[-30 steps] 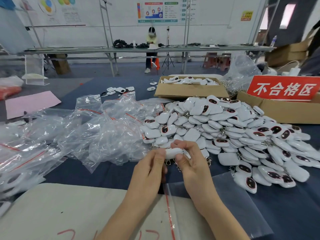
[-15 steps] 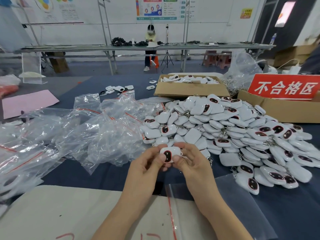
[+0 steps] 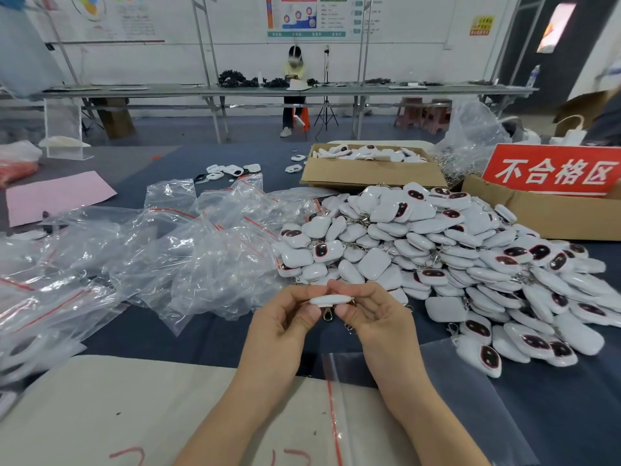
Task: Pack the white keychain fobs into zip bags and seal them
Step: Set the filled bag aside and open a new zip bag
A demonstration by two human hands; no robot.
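Note:
One white keychain fob [image 3: 331, 300] is held edge-on between both hands, its metal clasp [image 3: 328, 314] hanging below. My left hand [image 3: 285, 319] pinches its left end and my right hand [image 3: 366, 314] pinches its right end. Behind them spreads a big pile of white fobs [image 3: 437, 257], some showing dark oval faces. A flat empty zip bag [image 3: 386, 391] with a red seal line lies under my right forearm. A heap of crumpled clear zip bags [image 3: 161, 253] lies to the left.
A cardboard box [image 3: 369, 176] with more fobs stands behind the pile, and another box [image 3: 537, 213] with a red sign [image 3: 554, 169] is at the right. A beige board [image 3: 117, 408] lies at the table's near edge, pink paper [image 3: 57, 196] far left. A person stands at a far bench.
The fob showed its dark face half a second ago; both hands have turned it so that only its thin white edge shows now, clasp hanging down.

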